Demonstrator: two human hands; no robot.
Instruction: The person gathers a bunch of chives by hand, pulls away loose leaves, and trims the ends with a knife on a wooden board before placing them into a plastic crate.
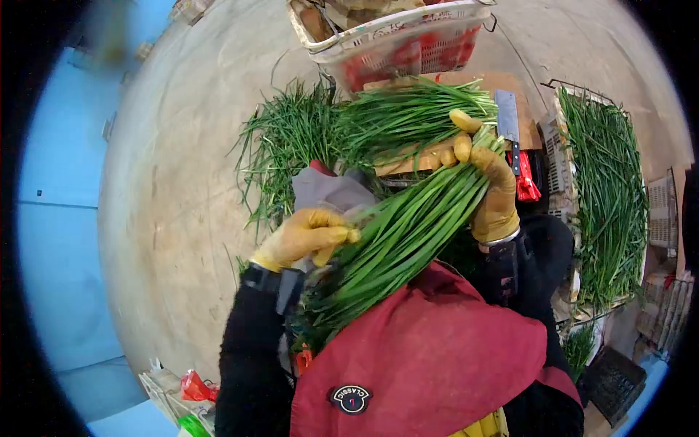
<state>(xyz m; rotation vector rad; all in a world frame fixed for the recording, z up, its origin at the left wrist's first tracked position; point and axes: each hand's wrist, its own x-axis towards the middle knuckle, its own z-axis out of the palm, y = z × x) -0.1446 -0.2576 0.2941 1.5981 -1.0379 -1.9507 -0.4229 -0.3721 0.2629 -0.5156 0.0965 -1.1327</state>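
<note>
In a yellow glove, my right hand (491,186) is wrapped round the pale stem end of a bunch of garlic chives (419,222). The bunch slants across my lap, its green leaf ends toward the lower left. My left hand (309,237), gloved alike, is at the left edge of the leaves with thumb and fingers pinched together. What lies in that pinch, if anything, I cannot make out. Beyond my hands, a pile of chives (408,116) rests on a wooden board (528,135). A cleaver (507,120) lies at the board's right side, its black handle toward me.
Loose chives (287,146) lie on the floor (182,146) at left. Behind the board stands a plastic basket (408,47). A long crate (557,164) full of chives (604,189) stands at right. Red plastic strips (527,178) hang below the cleaver handle.
</note>
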